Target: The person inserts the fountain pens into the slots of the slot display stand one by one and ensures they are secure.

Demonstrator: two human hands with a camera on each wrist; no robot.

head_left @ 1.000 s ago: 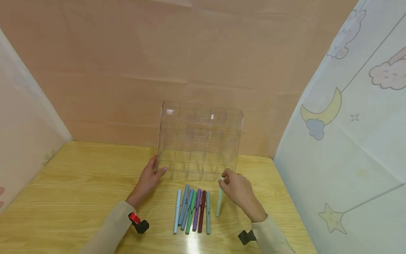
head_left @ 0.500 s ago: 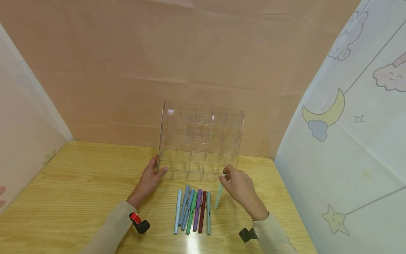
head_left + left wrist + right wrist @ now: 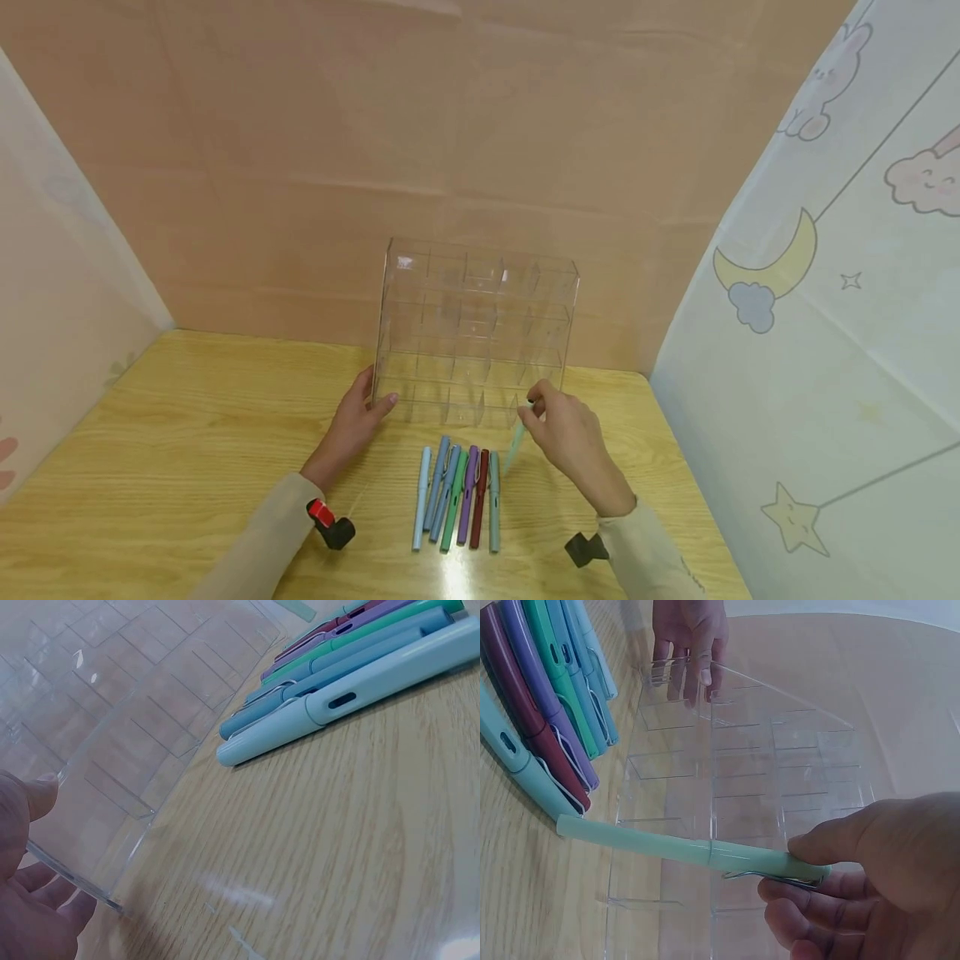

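Observation:
A clear divided organizer [image 3: 382, 321] with rows of small compartments stands upright at the back of the table. My left hand [image 3: 354, 427] grips its lower left side, thumb in front and fingers behind the side panel [image 3: 71, 879]. At the lower right corner, my right hand [image 3: 568, 433] pinches a pale green pen [image 3: 667, 847] by its capped, clipped end between thumb and fingers. The pen slants, its free end down and to the left, near the grey-green pen [image 3: 494, 504]. In the right wrist view it crosses in front of the organizer's bottom compartments.
Several capped pens lie side by side before the organizer, among them a light blue pen [image 3: 422, 500], a green pen [image 3: 453, 504], a purple pen [image 3: 467, 496] and a dark red pen [image 3: 478, 500]. A cloth backdrop [image 3: 300, 167] rises behind the table; a patterned cloth [image 3: 862, 350] hangs at right.
The pale green pen has risen, and its lower end has swung up and left. My right hand has moved slightly toward the organizer. My left hand keeps its place.

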